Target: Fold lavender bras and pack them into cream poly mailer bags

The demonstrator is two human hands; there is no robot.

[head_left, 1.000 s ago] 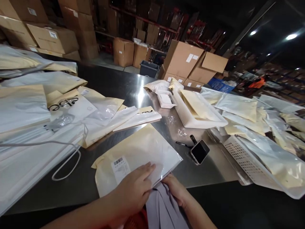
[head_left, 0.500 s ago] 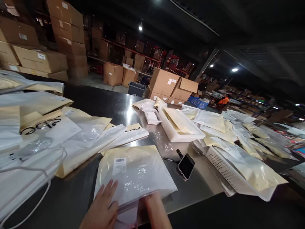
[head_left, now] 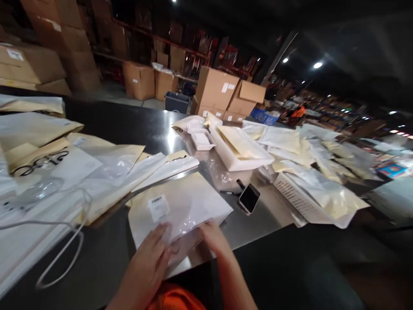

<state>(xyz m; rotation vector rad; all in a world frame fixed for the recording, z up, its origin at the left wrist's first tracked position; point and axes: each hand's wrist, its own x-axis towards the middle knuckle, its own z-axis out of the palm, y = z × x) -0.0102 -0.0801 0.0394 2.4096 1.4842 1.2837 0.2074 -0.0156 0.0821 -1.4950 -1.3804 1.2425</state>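
The mailer bag [head_left: 180,202], seen from your head camera, lies flat on the metal table [head_left: 267,221] right in front of you, its barcode label [head_left: 158,208] facing up. Half a second ago it lay squarer to you; now it is turned slightly, so the label slants. A second ago grey cloth showed between your wrists at the bag's near edge; in that spot there is now a translucent strip of plastic.

Your left hand [head_left: 148,252] has come in from the bag's left part to its near edge, closer to your other hand. Its fingers, spread half a second ago, now lie together, pointing forward and to the right. Your right hand [head_left: 213,236], whose fingers were hidden under the edge, now shows them bent over it, with the forearm slanting up from the lower right. You touch the bag with both hands, but blur and plastic cover the fingertips, so I cannot tell whether either one is gripping. The phone [head_left: 249,199] stays near the bag's right corner.
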